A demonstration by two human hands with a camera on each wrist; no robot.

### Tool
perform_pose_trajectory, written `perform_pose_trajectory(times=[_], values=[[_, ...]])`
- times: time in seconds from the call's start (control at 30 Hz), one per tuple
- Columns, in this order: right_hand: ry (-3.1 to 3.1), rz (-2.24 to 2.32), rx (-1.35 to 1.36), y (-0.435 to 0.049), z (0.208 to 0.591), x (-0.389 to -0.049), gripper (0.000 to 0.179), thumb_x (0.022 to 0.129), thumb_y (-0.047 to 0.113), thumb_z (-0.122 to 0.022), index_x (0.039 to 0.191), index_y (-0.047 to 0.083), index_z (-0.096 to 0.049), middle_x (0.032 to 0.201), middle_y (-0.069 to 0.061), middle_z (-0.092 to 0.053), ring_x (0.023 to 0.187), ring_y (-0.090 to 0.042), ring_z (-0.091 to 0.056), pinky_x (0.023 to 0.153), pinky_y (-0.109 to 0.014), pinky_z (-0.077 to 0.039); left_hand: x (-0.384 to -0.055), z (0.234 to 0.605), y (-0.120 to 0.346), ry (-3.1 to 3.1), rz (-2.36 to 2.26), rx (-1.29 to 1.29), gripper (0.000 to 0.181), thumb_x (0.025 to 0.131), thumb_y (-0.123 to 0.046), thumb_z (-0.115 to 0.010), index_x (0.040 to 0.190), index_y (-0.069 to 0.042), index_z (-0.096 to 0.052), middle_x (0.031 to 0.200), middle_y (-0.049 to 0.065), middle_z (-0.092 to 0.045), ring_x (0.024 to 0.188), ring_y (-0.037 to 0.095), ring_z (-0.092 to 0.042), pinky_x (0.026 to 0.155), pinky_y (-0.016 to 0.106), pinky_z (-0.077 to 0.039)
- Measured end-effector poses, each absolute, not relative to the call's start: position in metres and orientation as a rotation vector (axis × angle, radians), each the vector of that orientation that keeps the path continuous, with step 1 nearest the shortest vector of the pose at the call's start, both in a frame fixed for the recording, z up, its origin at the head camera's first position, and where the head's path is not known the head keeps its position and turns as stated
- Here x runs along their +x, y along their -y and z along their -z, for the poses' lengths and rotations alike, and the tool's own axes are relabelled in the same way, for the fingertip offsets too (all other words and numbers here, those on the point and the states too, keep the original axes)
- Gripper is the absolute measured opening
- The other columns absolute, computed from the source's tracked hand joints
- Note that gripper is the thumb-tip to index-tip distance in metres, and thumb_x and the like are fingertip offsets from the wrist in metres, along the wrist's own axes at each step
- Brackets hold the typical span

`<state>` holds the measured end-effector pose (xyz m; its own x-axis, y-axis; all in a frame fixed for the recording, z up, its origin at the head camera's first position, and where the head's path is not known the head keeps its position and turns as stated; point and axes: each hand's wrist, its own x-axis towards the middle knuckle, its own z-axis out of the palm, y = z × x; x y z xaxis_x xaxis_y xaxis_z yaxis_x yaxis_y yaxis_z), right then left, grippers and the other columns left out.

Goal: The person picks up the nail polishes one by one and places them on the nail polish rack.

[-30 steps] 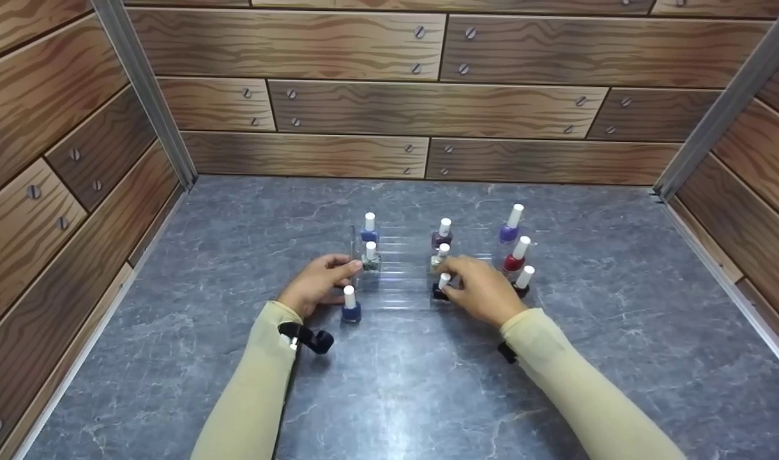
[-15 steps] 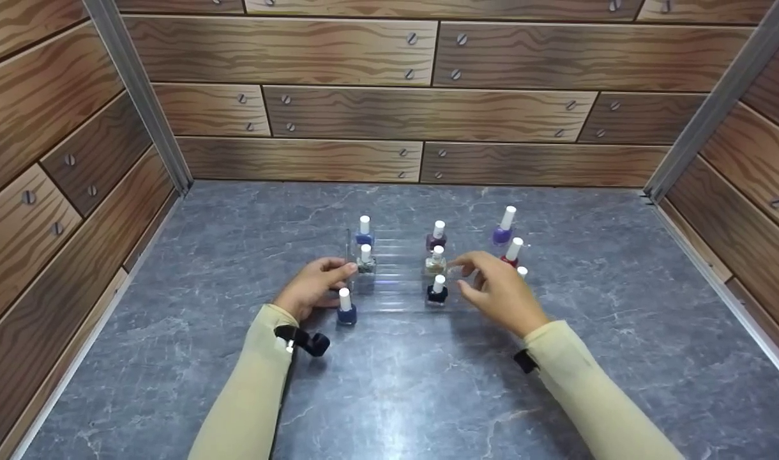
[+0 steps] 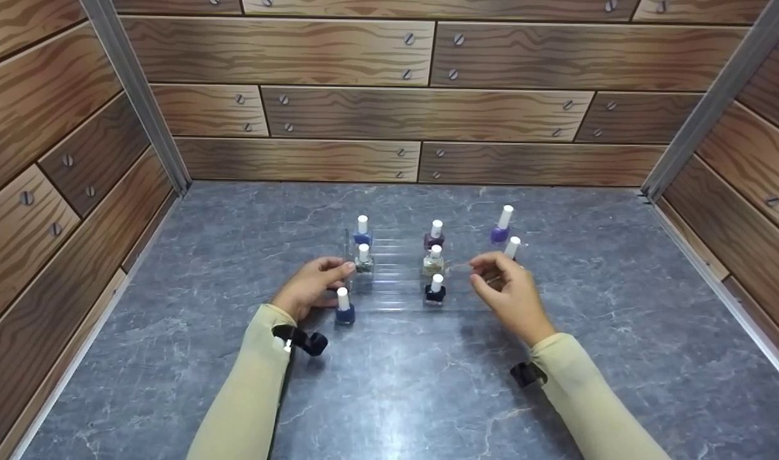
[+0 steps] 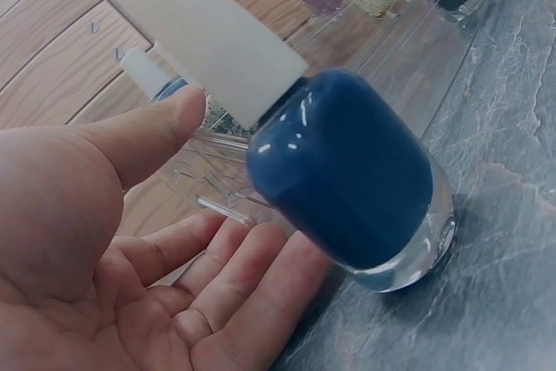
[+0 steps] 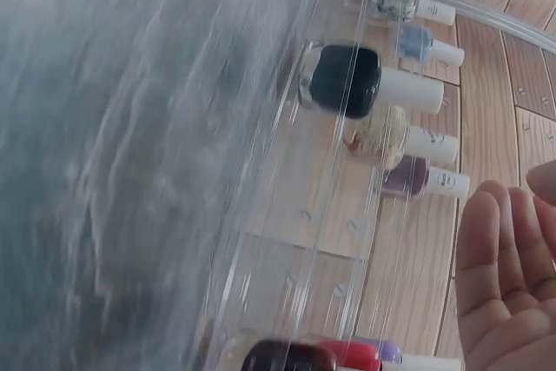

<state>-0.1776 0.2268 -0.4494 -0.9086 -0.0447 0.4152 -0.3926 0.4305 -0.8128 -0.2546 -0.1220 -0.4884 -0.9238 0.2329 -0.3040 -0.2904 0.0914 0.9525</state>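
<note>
A clear plastic rack (image 3: 396,278) holds nail polish bottles with white caps. My left hand (image 3: 313,284) grips its left end between thumb and fingers. Just in front of that hand, a dark blue bottle (image 4: 347,175) stands on the table. At the rack's left are a light blue bottle (image 3: 363,238) and a speckled bottle (image 3: 363,264). Mid-rack stand maroon (image 3: 434,241), pale glitter (image 3: 433,266) and black (image 3: 435,294) bottles. My right hand (image 3: 507,291), fingers relaxed and holding nothing, hovers near the right end, hiding most of a red bottle (image 5: 352,354) from the head view.
A purple bottle (image 3: 500,234) stands at the rack's back right. Beside the red one is a very dark bottle (image 5: 287,356), seen only in the right wrist view. Wood-patterned walls (image 3: 338,115) enclose the grey marbled table (image 3: 377,396).
My right hand has let go of the black bottle, which stays mid-rack, and has moved right towards the right-end bottles. My left hand keeps its place at the rack.
</note>
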Motion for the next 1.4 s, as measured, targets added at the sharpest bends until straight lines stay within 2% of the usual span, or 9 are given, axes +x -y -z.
perform_pose_trajectory(times=[0.33, 0.57, 1.07, 1.27, 1.4], values=[[2.418, -1.444, 0.435, -0.220, 0.454, -0.177, 0.015, 0.089, -0.006, -0.074, 0.103, -0.001, -0.071, 0.093, -0.008, -0.071, 0.079, -0.011, -0.064, 0.069, -0.019, -0.056, -0.253, 0.487, 0.124, -1.994, -1.904, -0.070, 0.053, 0.098, -0.037, -0.072, 0.137, -0.004, -0.058, 0.128, 0.012, -0.060, 0.108, 0.023, -0.060, 0.088, 0.040, -0.062], [2.467, -1.434, 0.474, -0.214, 0.454, -0.178, 0.013, 0.092, -0.002, -0.073, 0.103, 0.004, -0.071, 0.094, -0.007, -0.071, 0.082, -0.013, -0.064, 0.071, -0.022, -0.057, -0.255, 0.486, 0.123, -2.001, -1.906, -0.085, 0.058, 0.099, -0.049, -0.067, 0.135, -0.004, -0.060, 0.131, 0.015, -0.059, 0.109, 0.025, -0.062, 0.086, 0.037, -0.063], [2.446, -1.450, 0.597, -0.190, 0.451, -0.171, 0.011, 0.093, -0.002, -0.072, 0.102, 0.004, -0.071, 0.094, -0.006, -0.072, 0.082, -0.014, -0.065, 0.070, -0.025, -0.059, -0.257, 0.484, 0.122, -1.994, -1.911, -0.072, 0.054, 0.099, -0.049, -0.067, 0.133, -0.007, -0.062, 0.132, 0.014, -0.059, 0.107, 0.023, -0.063, 0.083, 0.036, -0.063], [2.489, -1.434, 0.700, -0.167, 0.451, -0.166, 0.018, 0.091, -0.004, -0.071, 0.106, 0.005, -0.070, 0.095, -0.005, -0.071, 0.082, -0.015, -0.066, 0.073, -0.029, -0.061, -0.256, 0.485, 0.123, -1.999, -1.924, -0.088, 0.053, 0.100, -0.048, -0.067, 0.132, -0.006, -0.062, 0.131, 0.013, -0.060, 0.106, 0.022, -0.063, 0.083, 0.036, -0.063], [2.631, -1.428, 0.767, -0.146, 0.447, -0.163, 0.020, 0.093, 0.001, -0.069, 0.112, 0.007, -0.068, 0.101, -0.008, -0.070, 0.087, -0.016, -0.066, 0.079, -0.029, -0.061, -0.256, 0.489, 0.121, -1.994, -1.929, -0.087, 0.052, 0.100, -0.047, -0.067, 0.133, -0.007, -0.062, 0.133, 0.013, -0.060, 0.109, 0.024, -0.063, 0.084, 0.036, -0.063]])
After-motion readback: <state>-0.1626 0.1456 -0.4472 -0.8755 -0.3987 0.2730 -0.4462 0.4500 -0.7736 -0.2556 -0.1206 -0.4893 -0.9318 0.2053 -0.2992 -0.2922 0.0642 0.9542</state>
